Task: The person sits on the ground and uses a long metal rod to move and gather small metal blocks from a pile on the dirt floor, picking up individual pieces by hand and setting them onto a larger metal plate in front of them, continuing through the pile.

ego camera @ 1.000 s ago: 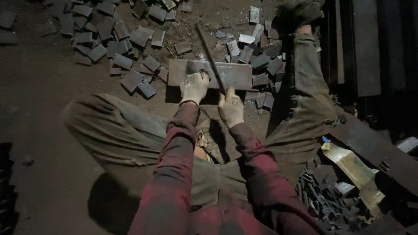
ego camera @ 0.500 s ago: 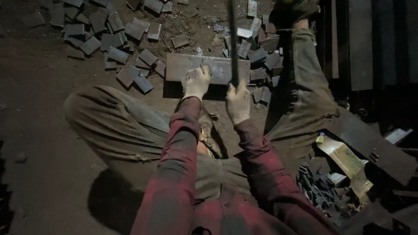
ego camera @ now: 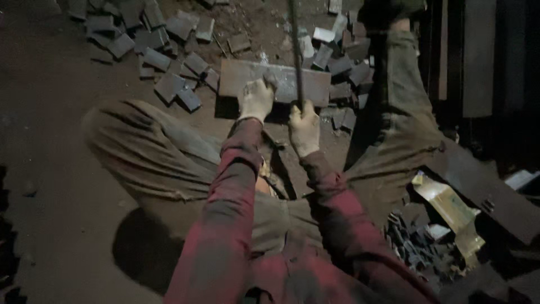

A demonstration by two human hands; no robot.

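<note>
I sit on a dirt floor with my legs apart. A flat rectangular metal block [ego camera: 315, 84] lies between my knees. My left hand [ego camera: 256, 100], gloved, rests on the block's near edge and pins a small grey piece [ego camera: 270, 79] there. My right hand [ego camera: 304, 127], also gloved, is closed around the handle of a long thin tool [ego camera: 295, 50] that rises straight up out of the top of the view; its head is hidden.
Several small grey metal pieces [ego camera: 169, 84] lie scattered left of the block and more [ego camera: 343, 62] at its right. Dark metal bars [ego camera: 478, 56] stand at the right. A yellowish packet [ego camera: 447, 205] and a heap of dark small parts [ego camera: 416, 247] lie by my right leg.
The long tool swung from lying slanted across the block to standing upright. My right hand lifted slightly with it; my left hand stayed on the block.
</note>
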